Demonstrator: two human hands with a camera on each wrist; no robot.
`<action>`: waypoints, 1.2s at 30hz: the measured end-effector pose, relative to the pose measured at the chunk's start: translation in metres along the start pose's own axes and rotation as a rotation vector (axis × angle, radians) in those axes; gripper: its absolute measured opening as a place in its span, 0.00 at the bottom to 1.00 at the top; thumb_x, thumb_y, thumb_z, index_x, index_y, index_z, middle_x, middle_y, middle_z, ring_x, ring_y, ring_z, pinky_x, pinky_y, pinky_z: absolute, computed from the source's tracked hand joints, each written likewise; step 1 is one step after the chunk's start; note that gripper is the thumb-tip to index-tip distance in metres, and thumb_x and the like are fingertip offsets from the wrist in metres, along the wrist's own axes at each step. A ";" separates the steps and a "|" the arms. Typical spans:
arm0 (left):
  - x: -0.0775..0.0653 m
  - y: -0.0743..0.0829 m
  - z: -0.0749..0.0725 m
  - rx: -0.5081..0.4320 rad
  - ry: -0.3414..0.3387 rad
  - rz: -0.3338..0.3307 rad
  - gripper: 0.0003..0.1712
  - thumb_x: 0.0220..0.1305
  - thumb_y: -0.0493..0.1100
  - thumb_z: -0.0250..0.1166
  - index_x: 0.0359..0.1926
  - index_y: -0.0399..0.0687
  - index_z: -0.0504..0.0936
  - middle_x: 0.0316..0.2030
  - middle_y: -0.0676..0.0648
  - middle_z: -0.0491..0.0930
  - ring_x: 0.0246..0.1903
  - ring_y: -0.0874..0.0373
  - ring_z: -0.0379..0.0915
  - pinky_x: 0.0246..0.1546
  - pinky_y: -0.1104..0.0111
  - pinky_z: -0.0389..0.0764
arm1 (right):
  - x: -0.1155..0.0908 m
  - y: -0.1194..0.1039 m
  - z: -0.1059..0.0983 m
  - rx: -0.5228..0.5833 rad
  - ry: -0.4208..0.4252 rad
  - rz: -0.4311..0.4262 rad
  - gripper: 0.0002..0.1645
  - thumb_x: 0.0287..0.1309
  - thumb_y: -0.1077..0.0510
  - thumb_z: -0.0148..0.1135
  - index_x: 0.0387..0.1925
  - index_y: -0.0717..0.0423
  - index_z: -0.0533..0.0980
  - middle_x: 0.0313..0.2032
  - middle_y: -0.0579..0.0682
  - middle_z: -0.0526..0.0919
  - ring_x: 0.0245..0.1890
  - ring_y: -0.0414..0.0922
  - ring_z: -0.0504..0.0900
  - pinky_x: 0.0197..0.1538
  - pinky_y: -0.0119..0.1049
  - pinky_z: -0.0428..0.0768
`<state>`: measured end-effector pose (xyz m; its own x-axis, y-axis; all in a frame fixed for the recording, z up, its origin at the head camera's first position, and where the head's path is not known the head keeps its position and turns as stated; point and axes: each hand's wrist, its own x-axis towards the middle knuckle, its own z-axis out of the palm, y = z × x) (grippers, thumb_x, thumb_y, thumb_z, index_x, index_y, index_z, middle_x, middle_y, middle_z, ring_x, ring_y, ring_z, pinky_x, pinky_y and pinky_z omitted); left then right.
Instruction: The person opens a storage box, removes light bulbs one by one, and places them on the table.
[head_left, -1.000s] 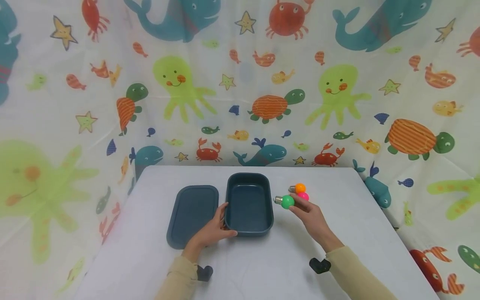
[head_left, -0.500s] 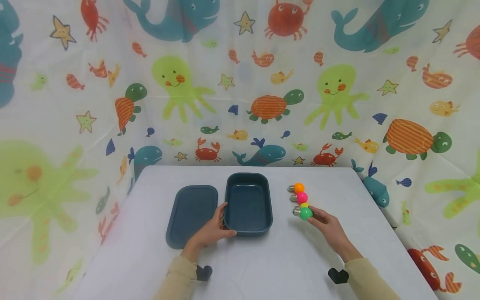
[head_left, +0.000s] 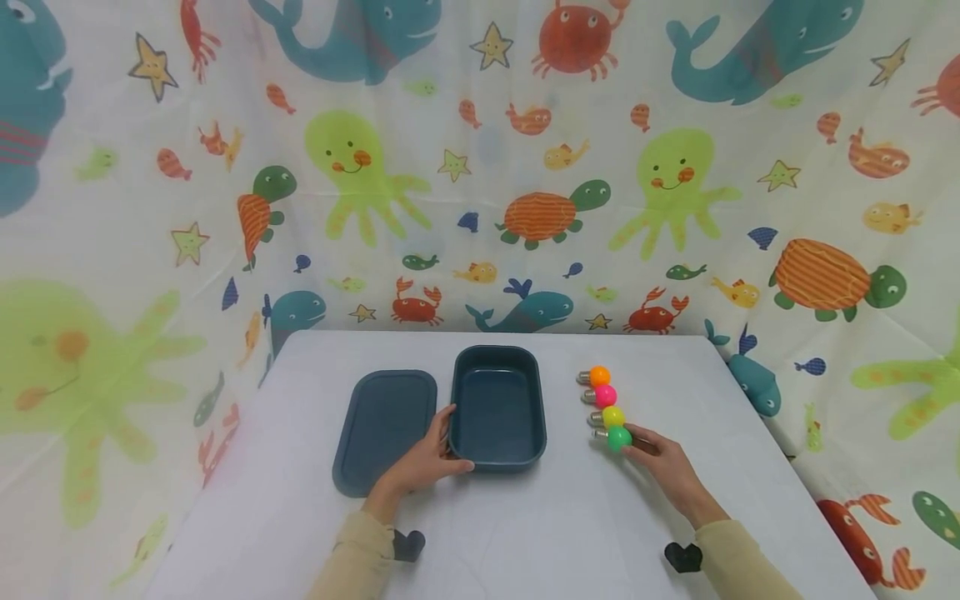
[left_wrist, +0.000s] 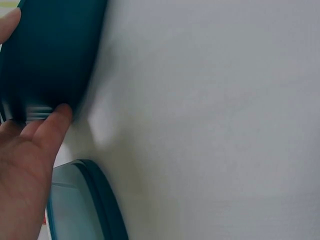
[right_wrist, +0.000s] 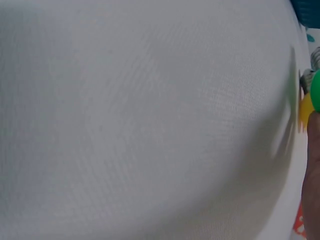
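In the head view my right hand (head_left: 666, 468) pinches a green light bulb (head_left: 618, 438) by its round end, its metal base pointing left. Just beyond it lies a yellow bulb (head_left: 613, 416), then a pink bulb (head_left: 606, 396) and an orange bulb (head_left: 600, 377), forming a slanted row on the table. The right wrist view catches only part of the green bulb (right_wrist: 316, 92) at its edge. My left hand (head_left: 420, 465) holds the near left corner of a dark teal rectangular container (head_left: 498, 404), fingers along its left wall (left_wrist: 55, 55) and thumb at the front.
A flat teal lid (head_left: 384, 433) lies left of the container, partly under my left forearm's line. The white table (head_left: 525, 542) ends at a back edge before a curtain (head_left: 480, 183) printed with sea animals, which also hangs at both sides.
My right hand has carried the green bulb right and toward me, from beside the container to the near end of the row, uncovering the yellow bulb. The left hand keeps its place.
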<state>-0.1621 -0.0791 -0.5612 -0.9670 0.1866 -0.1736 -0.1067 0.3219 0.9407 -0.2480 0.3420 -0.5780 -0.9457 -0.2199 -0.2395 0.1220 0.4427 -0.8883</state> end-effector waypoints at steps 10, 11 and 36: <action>0.002 -0.003 0.001 0.012 -0.015 -0.009 0.62 0.57 0.45 0.73 0.77 0.55 0.35 0.76 0.37 0.37 0.73 0.38 0.45 0.68 0.48 0.57 | 0.004 0.008 0.001 -0.039 0.014 -0.032 0.38 0.60 0.43 0.66 0.67 0.56 0.68 0.64 0.60 0.72 0.61 0.55 0.73 0.64 0.50 0.71; 0.002 -0.003 0.001 0.013 -0.017 -0.011 0.62 0.57 0.45 0.73 0.77 0.56 0.35 0.77 0.37 0.36 0.73 0.38 0.45 0.68 0.48 0.57 | 0.004 0.008 0.001 -0.035 0.015 -0.031 0.38 0.60 0.44 0.66 0.67 0.57 0.68 0.63 0.59 0.73 0.61 0.54 0.73 0.63 0.49 0.72; -0.002 -0.002 -0.015 0.022 0.187 0.074 0.44 0.68 0.47 0.63 0.76 0.48 0.48 0.76 0.42 0.49 0.71 0.44 0.53 0.67 0.50 0.62 | 0.013 -0.002 -0.010 -0.095 0.098 0.023 0.37 0.69 0.37 0.51 0.70 0.54 0.64 0.67 0.58 0.67 0.67 0.57 0.64 0.68 0.55 0.64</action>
<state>-0.1630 -0.0940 -0.5579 -0.9984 0.0351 -0.0449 -0.0306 0.3339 0.9421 -0.2639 0.3467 -0.5752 -0.9684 -0.1249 -0.2160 0.1195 0.5276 -0.8410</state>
